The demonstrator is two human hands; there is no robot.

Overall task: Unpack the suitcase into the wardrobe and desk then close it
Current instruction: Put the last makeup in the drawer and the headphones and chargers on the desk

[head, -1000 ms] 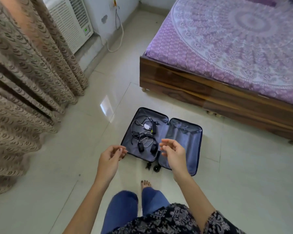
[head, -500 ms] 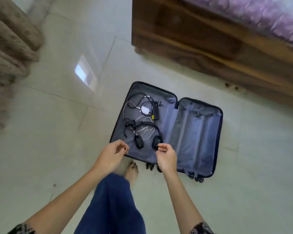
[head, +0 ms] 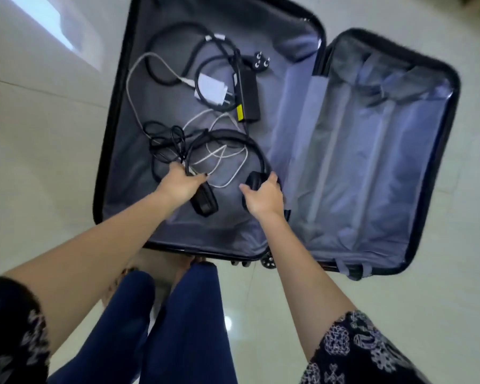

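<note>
Unpacking, late stage: the dark hard-shell suitcase with grey-blue fabric lining [head: 358,162] lies open flat on the pale tiled floor [head: 39,162]. Its right half is bare, and its left half holds only electronics: a white wall charger [head: 212,91], a black power brick [head: 250,90], loose white and black cables [head: 133,87] and black over-ear headphones [head: 241,139]. The left hand [head: 182,184] curls its fingers round the headband beside one ear cup, perhaps catching a cable too, while the right hand [head: 263,198] curls over the other cup. Judged remaining: moving these items out and closing the case.
</note>
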